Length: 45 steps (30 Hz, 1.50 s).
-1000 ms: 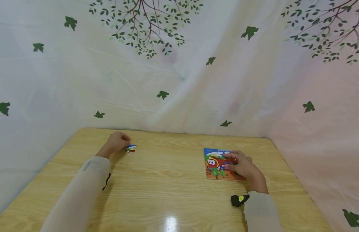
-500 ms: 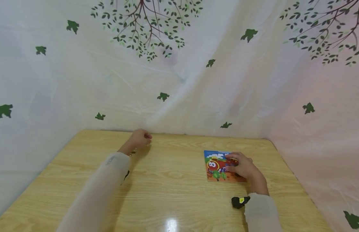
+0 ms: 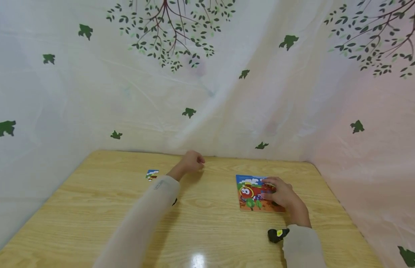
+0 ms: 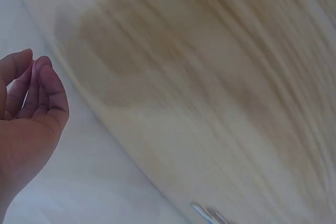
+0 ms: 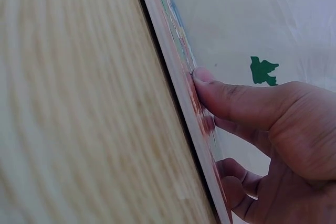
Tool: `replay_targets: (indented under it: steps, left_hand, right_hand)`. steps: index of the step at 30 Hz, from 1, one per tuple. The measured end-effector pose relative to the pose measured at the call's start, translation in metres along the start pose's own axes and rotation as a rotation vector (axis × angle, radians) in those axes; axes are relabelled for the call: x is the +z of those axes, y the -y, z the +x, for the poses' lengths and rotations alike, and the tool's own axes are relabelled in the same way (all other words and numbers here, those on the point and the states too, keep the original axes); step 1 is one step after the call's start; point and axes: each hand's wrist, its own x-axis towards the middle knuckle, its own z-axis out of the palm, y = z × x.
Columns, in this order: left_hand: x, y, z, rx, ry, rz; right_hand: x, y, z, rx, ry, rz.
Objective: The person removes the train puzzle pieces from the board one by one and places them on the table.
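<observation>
A jigsaw puzzle (image 3: 249, 204) with a red cartoon face, blue sky and brown ground lies flat at the right of the table. My right hand (image 3: 282, 193) rests over its right half, covering part of the picture. In the right wrist view the thumb (image 5: 212, 90) and fingertips touch the board's top face. Near the far edge my left hand (image 3: 192, 162) hovers above the wood. Its fingers curl loosely, and the left wrist view shows nothing between them. To its left lies a small loose puzzle piece (image 3: 152, 174), blue, white, green and brown.
A wooden table (image 3: 204, 230) spreads below both hands. Pale cloth (image 3: 211, 85) printed with leaves and birds hangs behind its far edge and at the sides. A black strap device (image 3: 277, 235) sits by the right sleeve.
My left hand has moved right along the far edge, away from the small puzzle piece, which stays on the table and shows again. The right hand remains on the jigsaw puzzle.
</observation>
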Motion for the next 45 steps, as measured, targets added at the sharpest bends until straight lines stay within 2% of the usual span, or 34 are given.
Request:
replay_targets:
  steps: [4, 11, 19, 30, 38, 45]
  left_hand:
    - [0.019, -0.018, 0.008, 0.002, 0.033, -0.018]
    - [0.043, -0.049, 0.018, 0.062, 0.047, -0.009]
    - [0.069, -0.071, 0.023, 0.091, 0.087, -0.019]
    - [0.087, -0.103, 0.023, -0.01, 0.181, -0.149]
    - [0.1, -0.115, 0.026, 0.021, 0.189, -0.1]
    - [0.103, -0.122, 0.026, -0.034, 0.226, -0.07]
  right_hand:
    - [0.001, -0.001, 0.0, 0.009, 0.002, 0.0]
    - [0.0, -0.001, 0.0, 0.018, 0.001, 0.004]
    - [0.0, -0.001, 0.001, 0.016, 0.007, -0.002]
    - [0.0, 0.0, 0.002, 0.037, 0.011, 0.002]
    - [0.0, -0.002, 0.002, 0.038, 0.012, -0.02]
    - [0.0, -0.002, 0.003, 0.044, 0.027, -0.017]
